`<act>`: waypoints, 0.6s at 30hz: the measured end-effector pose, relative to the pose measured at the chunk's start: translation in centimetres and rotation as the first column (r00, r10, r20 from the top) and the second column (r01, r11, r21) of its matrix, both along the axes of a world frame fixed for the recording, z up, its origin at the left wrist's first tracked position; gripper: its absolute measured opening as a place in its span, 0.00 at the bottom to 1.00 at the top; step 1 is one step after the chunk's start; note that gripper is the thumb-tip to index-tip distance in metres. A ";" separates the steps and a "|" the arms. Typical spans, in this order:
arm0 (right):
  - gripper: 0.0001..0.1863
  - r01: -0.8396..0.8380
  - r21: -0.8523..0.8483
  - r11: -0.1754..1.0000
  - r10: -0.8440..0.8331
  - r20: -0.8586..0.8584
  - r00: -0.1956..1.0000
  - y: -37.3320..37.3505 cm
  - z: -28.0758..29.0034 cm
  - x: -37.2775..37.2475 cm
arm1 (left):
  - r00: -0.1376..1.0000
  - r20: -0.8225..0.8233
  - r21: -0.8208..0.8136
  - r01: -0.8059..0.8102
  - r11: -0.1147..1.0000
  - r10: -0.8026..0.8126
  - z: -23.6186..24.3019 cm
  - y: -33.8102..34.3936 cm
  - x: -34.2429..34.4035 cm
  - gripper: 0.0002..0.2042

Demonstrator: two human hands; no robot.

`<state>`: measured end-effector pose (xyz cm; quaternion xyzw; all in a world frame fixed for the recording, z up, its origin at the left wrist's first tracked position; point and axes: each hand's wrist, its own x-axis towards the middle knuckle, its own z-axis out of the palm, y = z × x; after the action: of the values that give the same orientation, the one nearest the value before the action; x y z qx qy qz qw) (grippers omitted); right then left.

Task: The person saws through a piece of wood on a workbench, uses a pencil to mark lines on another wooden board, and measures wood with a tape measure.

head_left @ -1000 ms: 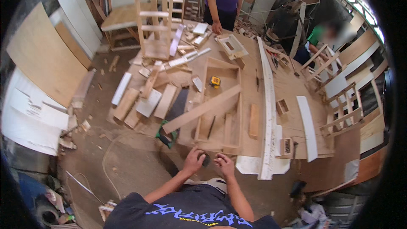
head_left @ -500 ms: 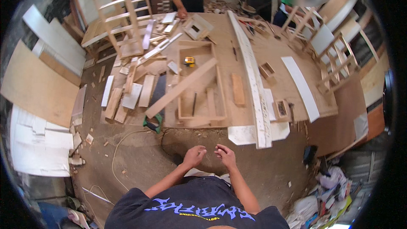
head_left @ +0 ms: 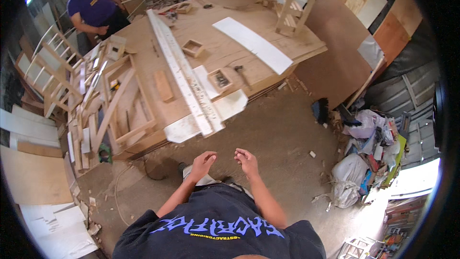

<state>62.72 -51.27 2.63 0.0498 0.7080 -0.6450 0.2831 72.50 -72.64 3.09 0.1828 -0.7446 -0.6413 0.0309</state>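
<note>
My left hand (head_left: 204, 164) and my right hand (head_left: 246, 161) hover in front of my body, apart from each other, fingers loosely bent. Nothing shows in either one. Beyond them is the near edge of a large wooden worktable (head_left: 261, 82). Closest to the hands lies a long white board (head_left: 178, 69) across a white panel (head_left: 233, 105). A small wooden box (head_left: 220, 80) with small dark pieces, a hammer (head_left: 243, 75) and a curved white board (head_left: 254, 44) rest to the right. A wooden block (head_left: 163, 85) and a rectangular wooden frame (head_left: 152, 108) lie left.
A person in a purple shirt (head_left: 96, 5) stands behind the table's far left; another, blurred, is at the back. Wooden ladder-like frames (head_left: 294, 5) stand on the table's right. Bags and scrap (head_left: 352, 172) are heaped right. A cord (head_left: 116, 194) lies on the floor.
The view has swung to the right, so the table sits further left and the scrap heap shows more. My hands stay in front of me, slightly further apart.
</note>
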 end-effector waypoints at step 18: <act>0.17 0.011 0.064 0.998 -0.011 -0.002 1.000 11.9 0.8 -24.5 | 0.994 -0.077 0.368 -0.039 0.929 0.072 -5.1 10.2 -30.9 0.12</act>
<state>38.21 -39.34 3.42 0.0623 0.7281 -0.6239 0.2771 41.64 -62.44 -2.02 0.1777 -0.6046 -0.7750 0.0475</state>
